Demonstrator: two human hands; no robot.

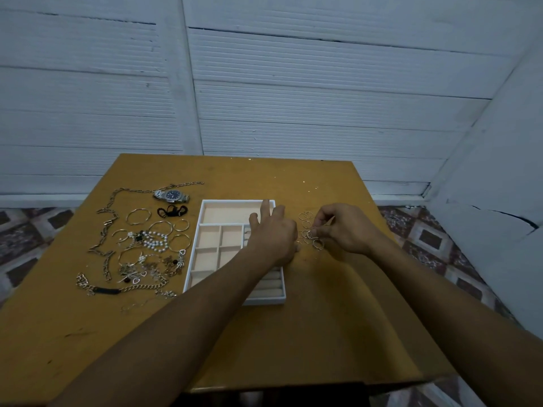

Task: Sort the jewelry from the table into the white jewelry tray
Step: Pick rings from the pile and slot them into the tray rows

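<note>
White compartmented jewelry tray (205,207) on orange wooden bench (323,318), visible compartments seen empty. Small thin silver rings (305,221) beside tray pinched by right hand (343,227) fingers; left hand (271,233) fingers held spread over tray. Tangled silver chains and bangles (147,245) judged unsorted.

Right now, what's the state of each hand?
Left hand: open, fingers straight over the tray, holding nothing.
Right hand: closed, pinching a ring on the table beside the tray.
</note>
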